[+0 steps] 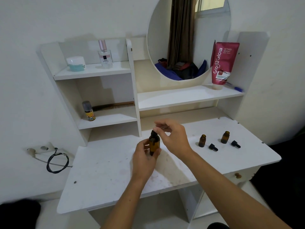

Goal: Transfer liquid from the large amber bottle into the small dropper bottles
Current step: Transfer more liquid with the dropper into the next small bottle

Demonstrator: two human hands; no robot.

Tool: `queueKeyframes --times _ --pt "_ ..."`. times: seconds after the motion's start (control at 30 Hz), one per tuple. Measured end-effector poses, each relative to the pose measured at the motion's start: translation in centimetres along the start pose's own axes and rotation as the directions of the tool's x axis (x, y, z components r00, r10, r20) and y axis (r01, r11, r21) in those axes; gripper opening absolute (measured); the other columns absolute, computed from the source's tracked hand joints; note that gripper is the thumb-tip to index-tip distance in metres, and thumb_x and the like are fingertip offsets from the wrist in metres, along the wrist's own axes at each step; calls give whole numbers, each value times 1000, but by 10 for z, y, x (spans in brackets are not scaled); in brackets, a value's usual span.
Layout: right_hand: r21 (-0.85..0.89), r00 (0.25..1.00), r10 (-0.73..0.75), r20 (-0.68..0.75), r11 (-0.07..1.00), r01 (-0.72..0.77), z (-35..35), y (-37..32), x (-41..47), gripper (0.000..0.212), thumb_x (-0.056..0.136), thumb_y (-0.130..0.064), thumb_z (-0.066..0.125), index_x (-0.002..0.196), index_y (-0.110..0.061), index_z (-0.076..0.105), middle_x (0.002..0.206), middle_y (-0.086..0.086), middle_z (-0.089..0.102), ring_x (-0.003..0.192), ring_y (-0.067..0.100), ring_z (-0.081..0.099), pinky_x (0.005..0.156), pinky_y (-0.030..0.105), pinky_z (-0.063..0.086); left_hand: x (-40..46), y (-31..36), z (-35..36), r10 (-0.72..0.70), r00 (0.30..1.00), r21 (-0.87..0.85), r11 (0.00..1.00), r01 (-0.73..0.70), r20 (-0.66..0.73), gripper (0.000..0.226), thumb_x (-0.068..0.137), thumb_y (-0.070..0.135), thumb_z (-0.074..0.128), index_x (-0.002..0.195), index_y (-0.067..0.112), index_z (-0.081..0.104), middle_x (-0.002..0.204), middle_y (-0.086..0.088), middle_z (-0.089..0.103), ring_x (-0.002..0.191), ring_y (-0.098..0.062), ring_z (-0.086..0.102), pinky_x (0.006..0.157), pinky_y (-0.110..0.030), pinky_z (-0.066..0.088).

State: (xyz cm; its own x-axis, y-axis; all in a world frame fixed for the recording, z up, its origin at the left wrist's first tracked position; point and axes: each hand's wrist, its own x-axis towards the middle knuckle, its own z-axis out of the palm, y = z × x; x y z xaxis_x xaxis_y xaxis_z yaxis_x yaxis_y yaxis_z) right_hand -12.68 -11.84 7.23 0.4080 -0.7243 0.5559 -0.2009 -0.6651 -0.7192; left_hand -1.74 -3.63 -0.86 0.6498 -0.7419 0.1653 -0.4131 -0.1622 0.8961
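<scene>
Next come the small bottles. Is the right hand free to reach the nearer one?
Probably not yet: the right hand pinches the large bottle's dropper top. The path to the nearer small bottle looks unobstructed.

Def a home, prob a bedroom corner w/ a white dressing table (102, 176) against a plain white wall. Round mirror (188, 38) on top reflects a brown curtain, a window and a pile of clothes/bags. Shelves hold personal care stuff: perfume bottle (105, 55), cream jar (76, 63), pink lotion tube (222, 63), a comb (115, 105). Wall socket (42, 148) w/ a looped black cable (57, 162) beside the table.
</scene>
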Motion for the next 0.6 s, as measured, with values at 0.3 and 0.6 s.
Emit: queueKeyframes --times 0.3,0.6 --pt "27 998 -6 -54 1000 8 -24 5 -18 23 95 -22 77 117 -17 76 108 -6 76 96 3 71 83 10 54 -15 2 -6 43 993 -76 996 -51 -110 77 78 45 87 140 34 43 139 9 54 113 -15 60 87 -15 49" --pt "13 984 96 -147 995 -95 -97 33 -53 22 94 -22 77 116 -19 75 105 -11 75 95 2 71 84 11 55 -47 21 8 59 988 -182 980 -84 -142 64 83 36 84 133 33 45 124 12 55 101 -11 61 77 -9 49"
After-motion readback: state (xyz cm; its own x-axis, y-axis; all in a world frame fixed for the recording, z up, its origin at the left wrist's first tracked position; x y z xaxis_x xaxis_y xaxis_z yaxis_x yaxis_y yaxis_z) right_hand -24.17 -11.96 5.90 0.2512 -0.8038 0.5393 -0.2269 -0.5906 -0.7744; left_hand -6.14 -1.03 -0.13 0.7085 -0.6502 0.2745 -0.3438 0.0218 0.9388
